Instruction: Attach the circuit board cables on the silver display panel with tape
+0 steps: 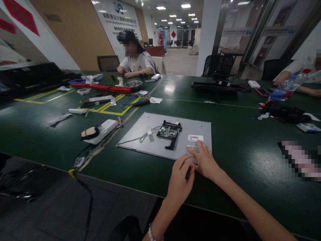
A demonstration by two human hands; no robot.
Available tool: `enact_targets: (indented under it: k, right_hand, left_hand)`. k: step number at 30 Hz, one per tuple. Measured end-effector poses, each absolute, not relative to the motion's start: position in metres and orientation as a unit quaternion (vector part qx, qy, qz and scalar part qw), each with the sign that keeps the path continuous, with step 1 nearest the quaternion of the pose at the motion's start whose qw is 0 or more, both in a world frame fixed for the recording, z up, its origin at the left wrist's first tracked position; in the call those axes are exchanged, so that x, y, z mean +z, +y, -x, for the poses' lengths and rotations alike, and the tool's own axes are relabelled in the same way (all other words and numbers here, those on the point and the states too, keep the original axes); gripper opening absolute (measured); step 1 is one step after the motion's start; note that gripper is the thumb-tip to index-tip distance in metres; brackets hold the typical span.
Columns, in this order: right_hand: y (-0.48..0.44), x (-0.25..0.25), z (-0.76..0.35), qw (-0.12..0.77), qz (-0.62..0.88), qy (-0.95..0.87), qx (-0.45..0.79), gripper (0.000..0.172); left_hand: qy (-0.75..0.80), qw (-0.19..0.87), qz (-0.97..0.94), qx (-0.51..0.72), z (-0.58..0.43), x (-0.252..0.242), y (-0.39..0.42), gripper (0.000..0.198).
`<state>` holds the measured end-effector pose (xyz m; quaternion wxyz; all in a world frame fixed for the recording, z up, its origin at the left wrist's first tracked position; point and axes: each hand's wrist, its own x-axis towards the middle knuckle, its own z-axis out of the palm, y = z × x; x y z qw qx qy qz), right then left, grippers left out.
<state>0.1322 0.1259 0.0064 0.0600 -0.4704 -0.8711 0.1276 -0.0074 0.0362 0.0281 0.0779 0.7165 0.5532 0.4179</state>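
Note:
A flat grey display panel (135, 134) lies on the table, its back facing up. Near its middle sits a green circuit board (169, 131) in a black plastic bracket (171, 144). Thin grey cables (136, 138) run from the board to the panel's left corner. My right hand (204, 160) rests at the panel's front right, fingers stretched over the white labels (195, 137). Close beside it, at the front edge, my left hand (181, 175) has its fingers curled and the tips together near my right thumb. Anything between those tips is hidden.
To the left lie a white device with a tan round pad (100, 131), a red strip (100, 87) and a metal bowl (133, 84). A black stand (220, 86) stands beyond the panel. Bottles (288, 85) are at right. One person (136, 60) sits opposite, another at far right.

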Motion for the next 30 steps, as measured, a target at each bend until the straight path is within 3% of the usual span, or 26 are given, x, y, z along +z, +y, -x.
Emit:
enact_targets:
  k: [6, 13, 23, 30]
  right_hand:
    - [0.134, 0.012, -0.135, 0.062, 0.454, -0.880, 0.123, 0.067]
    - [0.139, 0.010, -0.138, 0.068, 0.446, -0.883, 0.130, 0.068]
    - [0.138, 0.007, -0.139, 0.077, 0.450, -0.879, 0.137, 0.070]
    - [0.140, 0.006, -0.139, 0.078, 0.450, -0.878, 0.140, 0.070]
  left_hand:
    - [0.596, -0.004, -0.743, 0.305, 0.066, 0.049, 0.105, 0.034]
    - [0.699, -0.049, -0.706, 0.104, 0.096, 0.019, 0.163, 0.052]
    - [0.748, -0.060, -0.653, 0.105, 0.120, 0.017, 0.221, 0.052]
    - [0.737, -0.065, -0.666, 0.100, 0.126, 0.014, 0.219, 0.052]
